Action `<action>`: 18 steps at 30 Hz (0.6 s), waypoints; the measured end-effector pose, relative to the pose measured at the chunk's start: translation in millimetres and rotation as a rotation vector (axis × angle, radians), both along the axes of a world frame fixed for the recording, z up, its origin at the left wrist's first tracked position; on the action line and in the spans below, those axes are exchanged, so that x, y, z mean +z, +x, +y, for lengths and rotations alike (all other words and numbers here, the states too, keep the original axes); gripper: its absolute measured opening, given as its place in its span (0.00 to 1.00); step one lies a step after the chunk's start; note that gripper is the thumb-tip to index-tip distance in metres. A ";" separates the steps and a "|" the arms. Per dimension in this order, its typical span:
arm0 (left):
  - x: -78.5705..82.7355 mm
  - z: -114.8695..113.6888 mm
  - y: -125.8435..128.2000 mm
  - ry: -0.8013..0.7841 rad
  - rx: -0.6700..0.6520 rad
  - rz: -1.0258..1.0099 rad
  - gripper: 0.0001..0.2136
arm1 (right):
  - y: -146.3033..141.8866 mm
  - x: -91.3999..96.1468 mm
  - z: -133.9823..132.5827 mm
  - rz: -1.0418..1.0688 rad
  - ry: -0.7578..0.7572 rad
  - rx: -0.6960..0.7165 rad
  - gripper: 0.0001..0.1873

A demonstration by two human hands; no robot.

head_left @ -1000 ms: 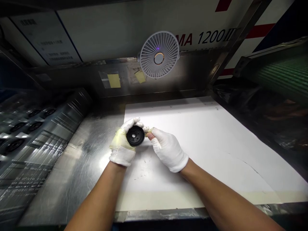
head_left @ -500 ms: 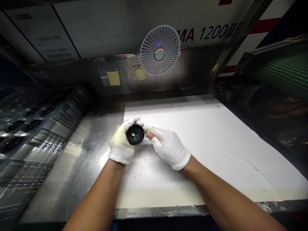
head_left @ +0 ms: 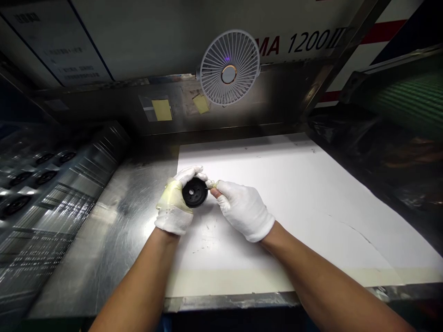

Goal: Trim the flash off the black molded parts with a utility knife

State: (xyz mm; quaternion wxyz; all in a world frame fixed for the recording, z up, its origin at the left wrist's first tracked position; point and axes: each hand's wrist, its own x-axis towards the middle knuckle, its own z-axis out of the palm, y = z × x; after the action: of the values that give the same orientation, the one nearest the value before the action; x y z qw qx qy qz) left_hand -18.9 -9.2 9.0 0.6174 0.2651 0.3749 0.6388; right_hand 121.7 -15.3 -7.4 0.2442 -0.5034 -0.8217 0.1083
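Black disc (head_left: 194, 192) sits clasped in your left hand (head_left: 173, 203), held above the white sheet (head_left: 277, 221). Your right hand (head_left: 244, 211) pinches something small (head_left: 209, 186) at its rim, perhaps a thin pick. That pinch calls for steady fingers — the view is poor there.

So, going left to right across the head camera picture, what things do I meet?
Black round parts → steel counter → left hand → black wheel → right hand
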 end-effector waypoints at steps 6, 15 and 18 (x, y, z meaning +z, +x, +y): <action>1.2 0.4 -0.1 -0.012 -0.037 -0.021 0.07 | 0.5 1.3 -1.6 -0.093 -0.018 0.054 0.10; -0.3 -2.4 3.3 -0.015 0.029 0.037 0.07 | 0.1 1.1 -1.4 -0.123 0.050 -0.028 0.09; -1.0 -2.2 1.5 -0.016 -0.002 0.026 0.08 | 0.5 2.5 -2.0 -0.129 -0.005 0.028 0.11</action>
State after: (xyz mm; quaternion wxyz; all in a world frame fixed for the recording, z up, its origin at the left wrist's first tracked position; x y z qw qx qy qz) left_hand -17.4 -11.4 8.0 0.6151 0.2688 0.3876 0.6318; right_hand 122.2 -17.4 -4.9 0.1882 -0.4982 -0.8425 0.0810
